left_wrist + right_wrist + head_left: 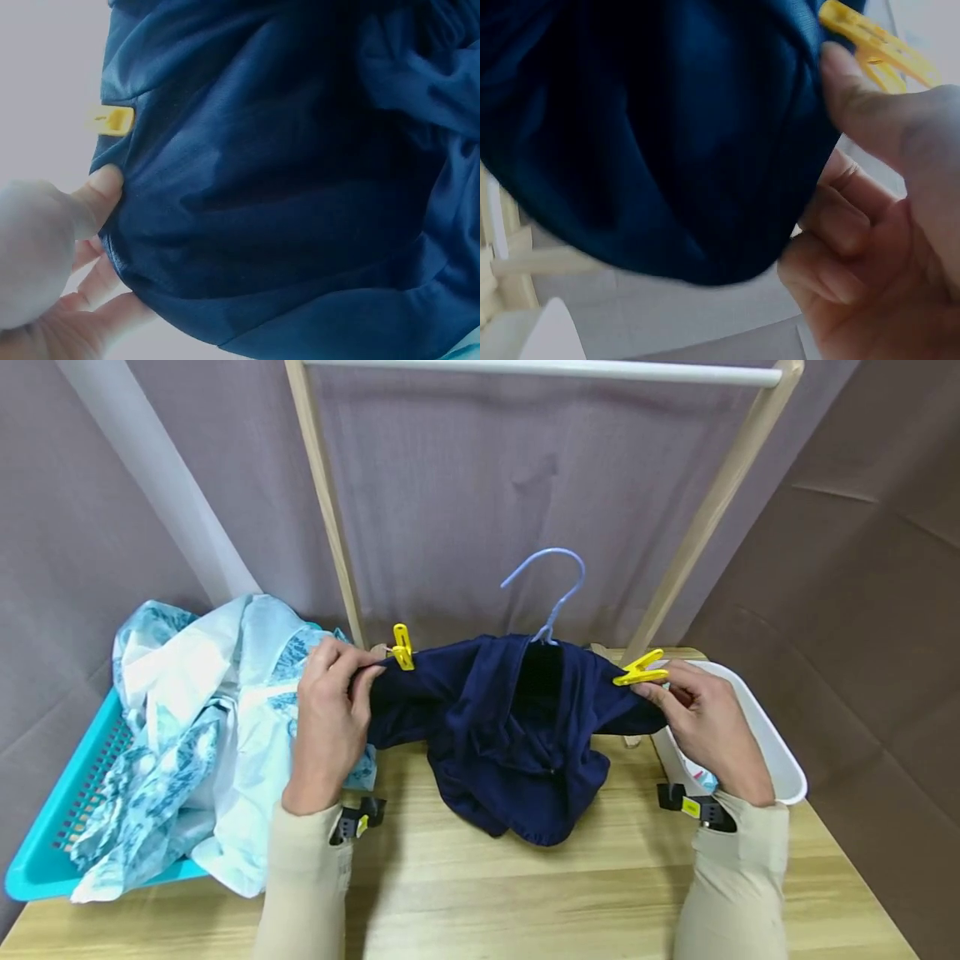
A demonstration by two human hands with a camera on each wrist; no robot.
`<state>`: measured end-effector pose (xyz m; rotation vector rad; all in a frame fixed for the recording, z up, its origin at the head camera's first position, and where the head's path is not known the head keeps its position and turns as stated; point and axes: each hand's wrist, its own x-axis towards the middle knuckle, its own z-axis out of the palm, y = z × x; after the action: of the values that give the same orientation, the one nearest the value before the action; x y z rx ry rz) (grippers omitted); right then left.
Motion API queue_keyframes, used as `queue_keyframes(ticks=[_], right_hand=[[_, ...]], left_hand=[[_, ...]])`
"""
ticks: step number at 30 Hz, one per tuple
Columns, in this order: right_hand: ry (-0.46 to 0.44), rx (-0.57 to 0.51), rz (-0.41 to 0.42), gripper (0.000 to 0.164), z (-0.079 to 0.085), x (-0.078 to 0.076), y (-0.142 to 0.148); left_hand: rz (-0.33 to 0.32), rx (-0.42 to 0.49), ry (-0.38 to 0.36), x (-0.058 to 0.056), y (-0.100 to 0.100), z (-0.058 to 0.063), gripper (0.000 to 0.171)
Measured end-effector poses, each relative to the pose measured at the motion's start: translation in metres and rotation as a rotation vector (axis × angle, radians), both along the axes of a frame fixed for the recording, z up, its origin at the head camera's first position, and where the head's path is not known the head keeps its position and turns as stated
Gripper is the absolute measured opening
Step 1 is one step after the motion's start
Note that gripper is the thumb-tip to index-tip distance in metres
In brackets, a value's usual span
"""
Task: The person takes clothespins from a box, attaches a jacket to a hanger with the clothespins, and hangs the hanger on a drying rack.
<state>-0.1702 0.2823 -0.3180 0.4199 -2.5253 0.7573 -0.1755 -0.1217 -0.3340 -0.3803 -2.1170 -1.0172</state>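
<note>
A dark navy garment (pixel 480 727) with a zip front hangs on a light-blue hanger (pixel 581 578), whose hook stands up out of its neck. My left hand (pixel 333 718) pinches the garment's left end between thumb and fingers, close by a yellow clothespin (pixel 402 647) clipped on its top edge. At the other end my right hand (pixel 708 718) pinches the cloth just below a second yellow clothespin (pixel 641 668). In the right wrist view the thumb (pixel 844 71) presses on the cloth right beside that clothespin. Most of the hanger is hidden inside the garment.
A turquoise basket (pixel 37 852) heaped with blue-and-white patterned cloth (pixel 225 718) stands on the left. Behind the garment rises a wooden rack with a white rail (pixel 540 367). A white bin (pixel 780 752) sits behind my right wrist on the wooden table (pixel 540 902).
</note>
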Motion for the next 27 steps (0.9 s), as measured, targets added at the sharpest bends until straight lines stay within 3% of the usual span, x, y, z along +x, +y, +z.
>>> queue_keyframes(ticks=[4,8,12,16,20,23,27], right_hand=[[-0.009,-0.046,-0.049,0.006,0.002,0.002,0.005],[-0.041,-0.083,-0.103,0.012,0.005,0.006,0.012],[-0.086,-0.119,-0.135,0.015,0.006,0.009,0.018],[-0.12,-0.134,-0.158,0.017,0.006,0.012,0.024],[-0.133,-0.146,-0.157,0.018,0.006,0.013,0.029],[-0.14,-0.161,-0.156,0.018,0.004,0.013,0.033],[-0.189,-0.179,-0.176,0.02,0.003,0.015,0.037]], left_hand=[[0.004,-0.037,-0.068,0.001,0.008,-0.002,0.023],[0.031,-0.104,-0.182,0.006,0.022,0.001,0.049],[0.046,-0.219,-0.416,0.021,0.044,0.002,0.074],[-0.063,-0.434,-0.679,0.032,0.075,-0.009,0.1],[-0.173,-0.663,-0.881,0.026,0.104,-0.033,0.132],[-0.181,-0.764,-0.935,0.017,0.116,-0.054,0.141],[-0.198,-0.743,-0.844,0.005,0.114,-0.073,0.122]])
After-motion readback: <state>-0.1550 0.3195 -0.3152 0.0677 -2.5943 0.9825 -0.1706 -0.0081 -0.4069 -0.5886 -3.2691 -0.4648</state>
